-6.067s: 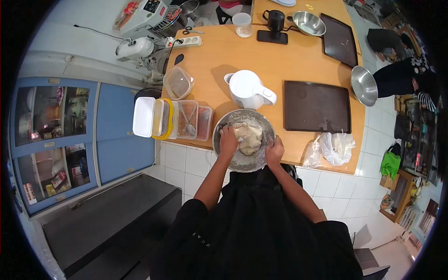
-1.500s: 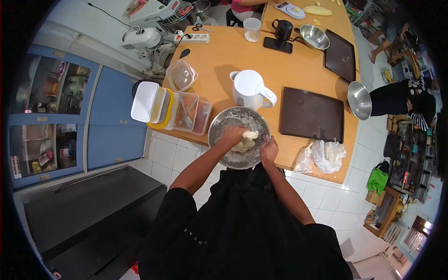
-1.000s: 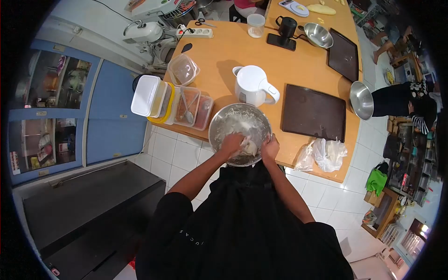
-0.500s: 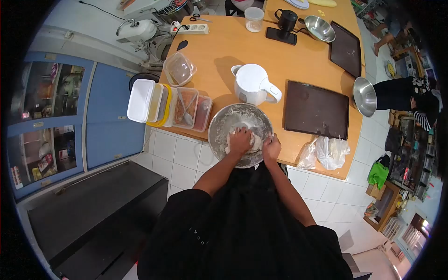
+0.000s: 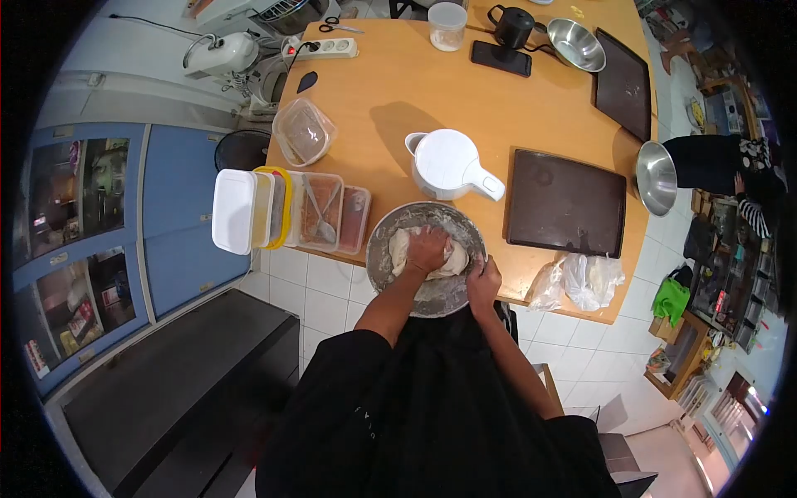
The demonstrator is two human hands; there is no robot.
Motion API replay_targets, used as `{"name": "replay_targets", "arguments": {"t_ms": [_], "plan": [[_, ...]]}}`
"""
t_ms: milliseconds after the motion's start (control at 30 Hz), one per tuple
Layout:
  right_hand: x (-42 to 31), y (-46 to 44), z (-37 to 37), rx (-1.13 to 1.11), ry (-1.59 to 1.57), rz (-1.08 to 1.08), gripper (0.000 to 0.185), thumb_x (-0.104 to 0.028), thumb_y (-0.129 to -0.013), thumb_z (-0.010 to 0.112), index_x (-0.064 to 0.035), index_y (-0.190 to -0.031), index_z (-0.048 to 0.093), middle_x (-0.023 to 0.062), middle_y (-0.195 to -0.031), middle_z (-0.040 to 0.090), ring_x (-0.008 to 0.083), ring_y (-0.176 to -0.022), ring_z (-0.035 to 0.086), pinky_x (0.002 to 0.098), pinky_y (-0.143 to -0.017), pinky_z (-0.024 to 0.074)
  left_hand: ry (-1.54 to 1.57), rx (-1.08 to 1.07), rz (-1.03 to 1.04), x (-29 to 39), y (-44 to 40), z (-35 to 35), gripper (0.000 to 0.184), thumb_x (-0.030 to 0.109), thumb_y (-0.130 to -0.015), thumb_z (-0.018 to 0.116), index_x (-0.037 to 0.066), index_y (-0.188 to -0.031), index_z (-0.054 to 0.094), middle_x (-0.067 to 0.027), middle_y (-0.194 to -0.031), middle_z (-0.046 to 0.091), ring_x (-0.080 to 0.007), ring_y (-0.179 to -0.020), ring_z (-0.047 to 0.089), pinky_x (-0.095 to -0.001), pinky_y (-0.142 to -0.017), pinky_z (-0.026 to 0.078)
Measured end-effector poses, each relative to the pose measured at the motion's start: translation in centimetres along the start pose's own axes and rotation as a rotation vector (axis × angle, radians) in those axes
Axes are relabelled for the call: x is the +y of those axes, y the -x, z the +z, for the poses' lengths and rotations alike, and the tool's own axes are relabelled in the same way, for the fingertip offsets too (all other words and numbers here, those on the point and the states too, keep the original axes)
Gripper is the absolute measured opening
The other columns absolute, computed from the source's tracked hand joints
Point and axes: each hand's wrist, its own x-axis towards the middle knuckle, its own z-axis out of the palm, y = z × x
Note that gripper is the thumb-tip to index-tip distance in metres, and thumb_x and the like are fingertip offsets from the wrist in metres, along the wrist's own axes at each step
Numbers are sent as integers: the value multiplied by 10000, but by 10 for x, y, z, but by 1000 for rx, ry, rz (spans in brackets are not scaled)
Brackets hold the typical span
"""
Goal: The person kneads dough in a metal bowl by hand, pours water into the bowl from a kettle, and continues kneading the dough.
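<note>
My left hand presses down on pale dough inside a metal bowl, its fingers curled into the top of the dough. The bowl sits at the table's near edge, with whitish residue on its inner wall. My right hand grips the right rim of the bowl, the thumb towards the inside. Just beyond the bowl stands a white jug with its lid on.
Stacked plastic containers stand left of the bowl. To the right are a dark tray, plastic bags and another metal bowl. A black kettle is at the back. A person stands beyond the right side.
The dough, lately bunched up and folded over, is now broader and flatter under my left hand. My right hand has stayed on the rim. The view has shifted slightly.
</note>
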Motion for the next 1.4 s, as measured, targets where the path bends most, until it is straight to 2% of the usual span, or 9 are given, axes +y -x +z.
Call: {"name": "replay_targets", "arguments": {"t_ms": [100,200,300,600,700,800,1100,1300,1400], "plan": [[0,0,-2,-7,-2,0,241,-173,-958,522,46,-980,620,279,-818,638,457,-760,622,490,-692,489,-1,-125,55,-7,-11,-2,195,330,-847,579,159,-896,658,-35,-926,642,-269,-985,593,-595,-839,438],[-1,-1,-2,-25,-6,11,246,-176,-962,515,45,-988,620,281,-824,639,460,-771,623,487,-698,490,-2,36,71,-14,-15,18,229,328,-880,546,143,-937,669,-42,-953,670,-266,-970,604,-591,-854,426],[0,-2,-3,-30,-5,9,255,-187,-964,512,44,-975,620,283,-815,635,468,-775,621,497,-695,485,-53,-140,25,-12,-18,11,303,343,-859,577,136,-1060,668,-76,-989,687,-274,-1058,602,-539,-879,445],[-8,-1,-6,-43,-16,17,271,-207,-967,505,43,-907,592,294,-800,620,479,-765,607,521,-681,475,377,-366,-7,-32,-16,-35,393,217,-806,696,90,-1162,590,-117,-1201,637,-289,-1161,579,-533,-978,431],[-9,-3,-8,-47,2,30,317,-235,-973,501,61,-929,603,312,-832,629,490,-807,611,524,-711,482,12,-170,49,-34,6,-63,440,203,-815,680,91,-1223,563,-133,-1214,603,-319,-1181,552,-510,-934,473],[-10,0,-9,-54,8,56,354,-260,-978,495,73,-953,616,325,-853,635,500,-838,614,529,-730,484,-114,-377,-53,-51,11,-65,443,141,-790,674,23,-1205,573,-168,-1303,529,-331,-1257,472,-497,-930,491],[-6,8,-9,-18,13,57,302,-237,-972,498,45,-932,598,298,-835,634,487,-794,614,537,-697,470,-155,-366,-176,-39,27,-37,233,117,-770,668,33,-988,664,-215,-1150,597,-367,-1097,594,-479,-827,539],[-2,10,-10,-1,-6,61,296,-234,-957,514,49,-943,599,304,-825,634,500,-806,609,535,-707,474,223,-365,-415,-42,38,-35,319,144,-739,722,66,-1043,661,-211,-963,680,-395,-923,663,-470,-814,531],[-3,12,-11,8,-4,59,286,-231,-954,514,42,-942,598,299,-833,637,497,-809,610,539,-710,473,279,-255,-308,-48,49,-43,206,186,-845,613,36,-979,656,-232,-950,678,-406,-943,659,-523,-803,524]]}}
